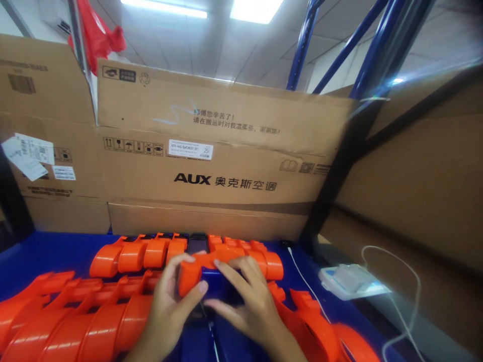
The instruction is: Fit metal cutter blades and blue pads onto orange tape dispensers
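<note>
L hand (171,296) pinches orange pc. (190,276) btwn thumb & fingers; R hand (252,291), fingers spread abt. its blue part (213,282), grip unclear.

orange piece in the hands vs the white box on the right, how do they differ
The orange piece is brightly coloured; the white box is pale.
The orange piece is held by the left hand and right hand; the white box has no hand on it.
The orange piece looks rounded; the white box looks flatter.
Both look like plastic.
</note>
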Demonstrator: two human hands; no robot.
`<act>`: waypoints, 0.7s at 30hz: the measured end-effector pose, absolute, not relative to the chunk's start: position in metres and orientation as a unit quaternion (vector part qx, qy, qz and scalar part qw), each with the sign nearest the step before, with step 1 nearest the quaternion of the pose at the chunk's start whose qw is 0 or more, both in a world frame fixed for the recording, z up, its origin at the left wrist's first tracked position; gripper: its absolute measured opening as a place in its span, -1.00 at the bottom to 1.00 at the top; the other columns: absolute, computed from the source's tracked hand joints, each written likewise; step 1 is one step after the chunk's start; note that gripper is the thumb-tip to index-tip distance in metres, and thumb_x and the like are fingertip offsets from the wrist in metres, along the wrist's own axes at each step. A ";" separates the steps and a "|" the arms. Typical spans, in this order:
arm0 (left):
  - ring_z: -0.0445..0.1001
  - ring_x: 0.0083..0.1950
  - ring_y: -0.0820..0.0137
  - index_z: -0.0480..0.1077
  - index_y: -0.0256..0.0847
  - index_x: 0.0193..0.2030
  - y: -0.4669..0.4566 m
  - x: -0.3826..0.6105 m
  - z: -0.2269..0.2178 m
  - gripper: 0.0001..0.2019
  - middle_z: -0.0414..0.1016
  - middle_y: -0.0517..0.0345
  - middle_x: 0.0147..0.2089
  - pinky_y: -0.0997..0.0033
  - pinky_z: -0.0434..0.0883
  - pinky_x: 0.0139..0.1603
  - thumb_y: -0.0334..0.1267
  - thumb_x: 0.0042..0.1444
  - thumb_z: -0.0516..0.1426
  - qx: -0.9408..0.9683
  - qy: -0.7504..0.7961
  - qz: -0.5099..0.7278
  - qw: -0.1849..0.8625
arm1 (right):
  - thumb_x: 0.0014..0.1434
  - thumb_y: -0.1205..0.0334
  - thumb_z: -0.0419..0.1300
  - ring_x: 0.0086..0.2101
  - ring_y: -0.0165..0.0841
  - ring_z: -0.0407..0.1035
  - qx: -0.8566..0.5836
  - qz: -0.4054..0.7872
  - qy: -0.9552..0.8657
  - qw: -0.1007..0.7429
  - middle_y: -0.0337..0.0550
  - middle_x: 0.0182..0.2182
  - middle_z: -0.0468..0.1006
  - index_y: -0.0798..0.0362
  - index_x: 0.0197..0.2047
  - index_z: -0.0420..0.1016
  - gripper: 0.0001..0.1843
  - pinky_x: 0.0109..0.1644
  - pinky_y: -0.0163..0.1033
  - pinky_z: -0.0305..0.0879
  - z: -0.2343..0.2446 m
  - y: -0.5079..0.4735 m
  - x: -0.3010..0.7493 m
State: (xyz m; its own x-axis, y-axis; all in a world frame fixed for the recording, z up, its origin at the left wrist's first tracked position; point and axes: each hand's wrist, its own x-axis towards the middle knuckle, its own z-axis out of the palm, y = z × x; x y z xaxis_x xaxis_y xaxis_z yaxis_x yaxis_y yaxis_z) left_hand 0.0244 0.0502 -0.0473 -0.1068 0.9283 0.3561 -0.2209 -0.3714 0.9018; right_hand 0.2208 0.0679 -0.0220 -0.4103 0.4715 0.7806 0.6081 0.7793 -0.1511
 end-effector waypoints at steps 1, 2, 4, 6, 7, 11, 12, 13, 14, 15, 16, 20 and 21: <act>0.53 0.10 0.17 0.37 0.04 0.07 0.050 0.024 -0.048 -0.57 0.55 0.18 0.09 0.31 0.44 0.05 -0.20 0.07 0.35 0.505 0.351 0.655 0.439 | 0.08 -0.01 0.43 -0.14 -0.06 0.43 -0.323 -0.079 -0.837 0.435 0.03 -0.12 0.52 -0.10 0.31 0.35 -0.24 -0.05 0.08 0.44 -0.022 0.068 0.221; 0.54 0.06 0.19 0.36 0.05 0.07 0.051 0.024 -0.048 -0.57 0.55 0.19 0.07 0.33 0.45 0.02 -0.20 0.07 0.35 0.504 0.353 0.654 0.440 | 0.08 -0.01 0.43 -0.15 -0.06 0.42 -0.322 -0.081 -0.838 0.433 0.03 -0.12 0.52 -0.09 0.31 0.35 -0.24 -0.05 0.08 0.44 -0.022 0.068 0.221; 0.56 0.00 0.22 0.36 0.06 0.07 0.051 0.024 -0.049 -0.57 0.55 0.21 0.05 0.36 0.46 -0.05 -0.19 0.08 0.35 0.504 0.357 0.652 0.440 | 0.08 -0.01 0.43 -0.15 -0.07 0.42 -0.321 -0.083 -0.841 0.428 0.04 -0.12 0.51 -0.07 0.31 0.35 -0.24 -0.06 0.06 0.44 -0.023 0.068 0.221; 0.55 -0.02 0.24 0.36 0.06 0.08 0.051 0.023 -0.050 -0.57 0.54 0.22 0.04 0.37 0.46 -0.07 -0.19 0.09 0.34 0.507 0.355 0.652 0.439 | 0.08 -0.01 0.43 -0.16 -0.08 0.41 -0.321 -0.083 -0.843 0.425 0.04 -0.13 0.51 -0.06 0.30 0.35 -0.24 -0.07 0.06 0.45 -0.023 0.067 0.220; 0.55 -0.02 0.24 0.37 0.06 0.08 0.051 0.023 -0.050 -0.57 0.54 0.23 0.03 0.37 0.47 -0.07 -0.19 0.08 0.34 0.507 0.355 0.652 0.438 | 0.08 -0.02 0.43 -0.16 -0.09 0.41 -0.321 -0.084 -0.843 0.425 0.04 -0.13 0.51 -0.05 0.30 0.35 -0.24 -0.07 0.05 0.45 -0.023 0.067 0.220; 0.53 0.08 0.18 0.41 0.05 0.07 0.053 0.021 -0.049 -0.55 0.56 0.21 0.04 0.35 0.46 0.03 -0.20 0.04 0.37 0.503 0.358 0.656 0.434 | 0.07 -0.02 0.44 -0.14 -0.06 0.44 -0.319 -0.081 -0.838 0.436 0.03 -0.12 0.54 -0.07 0.31 0.35 -0.22 -0.04 0.08 0.44 -0.021 0.066 0.220; 0.51 0.13 0.15 0.41 0.07 0.11 0.053 0.020 -0.048 -0.52 0.56 0.19 0.09 0.33 0.46 0.07 -0.20 0.03 0.37 0.500 0.349 0.658 0.442 | 0.06 -0.03 0.44 -0.13 -0.04 0.44 -0.320 -0.073 -0.835 0.442 0.04 -0.11 0.55 -0.08 0.31 0.34 -0.20 -0.02 0.10 0.43 -0.021 0.065 0.220; 0.48 0.19 0.11 0.40 0.09 0.16 0.052 0.021 -0.047 -0.47 0.55 0.17 0.15 0.30 0.44 0.12 -0.19 0.03 0.37 0.496 0.332 0.659 0.457 | 0.04 -0.05 0.45 -0.10 -0.02 0.45 -0.322 -0.059 -0.831 0.449 0.04 -0.08 0.56 -0.08 0.32 0.33 -0.18 0.02 0.11 0.42 -0.020 0.065 0.220; 0.43 0.26 0.07 0.37 0.11 0.22 0.052 0.021 -0.046 -0.42 0.51 0.15 0.23 0.25 0.42 0.18 -0.18 0.04 0.37 0.493 0.306 0.661 0.475 | 0.03 -0.08 0.45 -0.08 0.00 0.46 -0.326 -0.035 -0.825 0.461 0.05 -0.04 0.56 -0.08 0.32 0.32 -0.17 0.05 0.12 0.41 -0.020 0.065 0.221; 0.36 0.33 0.03 0.33 0.13 0.28 0.050 0.022 -0.046 -0.36 0.45 0.13 0.31 0.19 0.39 0.24 -0.17 0.03 0.36 0.493 0.277 0.660 0.494 | 0.04 -0.12 0.42 -0.05 0.02 0.46 -0.331 -0.005 -0.814 0.478 0.05 -0.01 0.56 -0.07 0.32 0.32 -0.17 0.07 0.12 0.41 -0.021 0.064 0.221; 0.29 0.38 -0.01 0.29 0.13 0.32 0.049 0.023 -0.046 -0.30 0.38 0.10 0.37 0.12 0.35 0.29 -0.17 0.03 0.36 0.501 0.252 0.654 0.508 | 0.08 -0.17 0.37 -0.03 0.04 0.47 -0.338 0.029 -0.796 0.501 0.06 0.02 0.56 -0.06 0.31 0.33 -0.20 0.08 0.12 0.41 -0.023 0.065 0.221; 0.13 0.46 -0.07 0.21 0.06 0.39 0.043 0.028 -0.052 -0.19 0.24 0.00 0.45 -0.12 0.10 0.43 -0.24 0.00 0.38 0.597 0.270 0.574 0.491 | 0.38 -0.22 -0.09 0.09 -0.02 0.44 -0.378 0.180 -0.690 0.591 0.04 0.09 0.56 -0.02 0.26 0.40 -0.38 0.17 0.06 0.39 -0.040 0.067 0.219; 0.12 0.46 -0.08 0.20 0.06 0.40 0.042 0.028 -0.054 -0.18 0.23 -0.01 0.46 -0.15 0.06 0.44 -0.26 0.00 0.38 0.619 0.290 0.556 0.473 | 0.41 -0.19 -0.18 0.14 -0.06 0.40 -0.397 0.220 -0.667 0.591 0.02 0.13 0.54 -0.03 0.25 0.42 -0.38 0.23 0.04 0.35 -0.046 0.069 0.217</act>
State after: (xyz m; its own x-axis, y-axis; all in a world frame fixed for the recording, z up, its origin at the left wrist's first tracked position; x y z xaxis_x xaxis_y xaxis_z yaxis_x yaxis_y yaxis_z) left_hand 0.0282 0.0421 -0.0541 0.2136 0.8844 0.4150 -0.1672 -0.3854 0.9075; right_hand 0.2174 0.0687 -0.0457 0.0137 0.7895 0.6137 0.2696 0.5881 -0.7626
